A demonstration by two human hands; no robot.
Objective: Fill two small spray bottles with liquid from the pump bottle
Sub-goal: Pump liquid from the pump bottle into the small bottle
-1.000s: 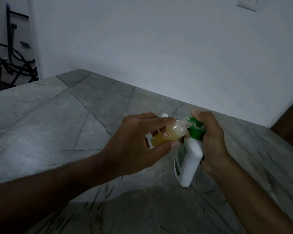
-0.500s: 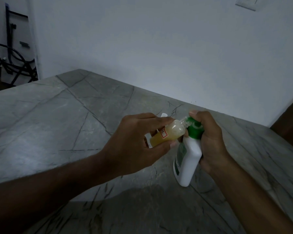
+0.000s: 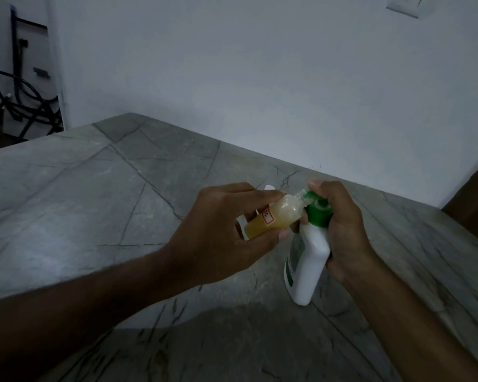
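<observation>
left hand [image 3: 218, 238] fingers pinch small spray bottle [image 3: 273, 217], tilted, neck at pump nozzle | right hand [image 3: 342, 230] grips pump bottle [image 3: 309, 257] at 3 o'clock, heel on table [image 3: 94, 202] | likely light, slick plastic; hold mid-body

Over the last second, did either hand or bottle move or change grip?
Hardly anything changed. The left hand still holds the small clear bottle of yellow liquid tilted, neck at the green pump head of the white plastic pump bottle, which the right hand still grips, base on the grey stone counter. No visible level change.
</observation>
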